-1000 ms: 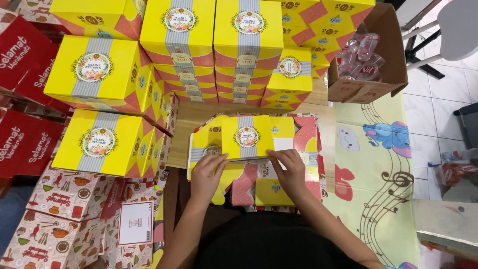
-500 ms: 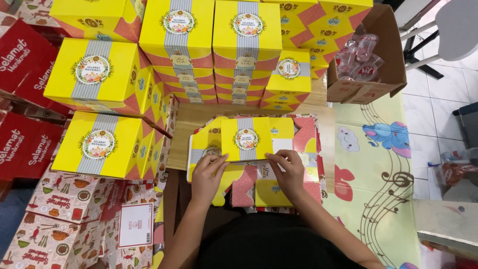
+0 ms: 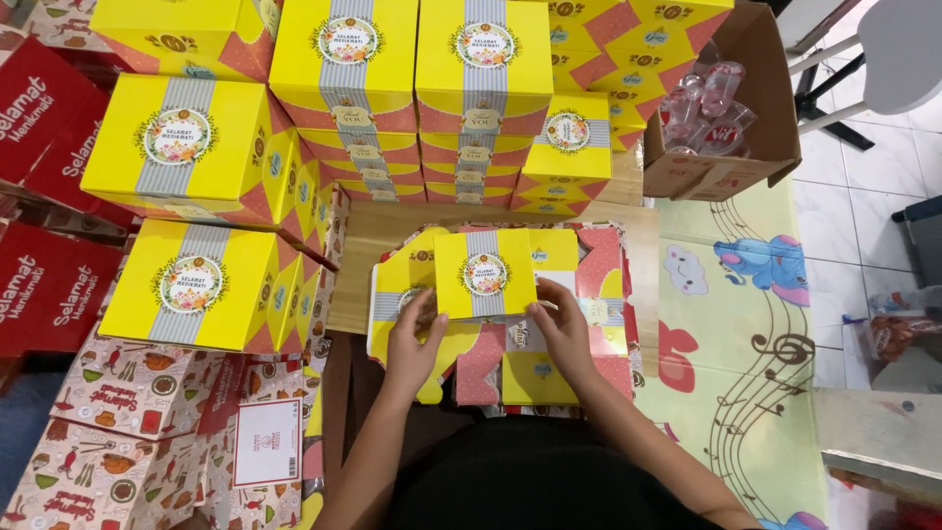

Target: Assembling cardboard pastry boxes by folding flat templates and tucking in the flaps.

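Yellow box (image 3: 485, 273), half-folded, is held at its left and right edges by the left hand (image 3: 413, 339) and right hand (image 3: 563, 332), fingers pinched on its panels, over flat blanks (image 3: 608, 257) on the counter (image 3: 368, 245). A crooked crease is risked if uneven pressure is applied.

A: What's your setup like?

B: I'm down on a pastel play mat (image 3: 756, 324) with an elephant and music notes on it, laid over white floor tiles (image 3: 844, 196). A low wooden worktop (image 3: 383, 236) sits in front of me.

A: Any furniture?

B: Just white chair legs (image 3: 834, 59) in my far right corner. Light's bright and even.
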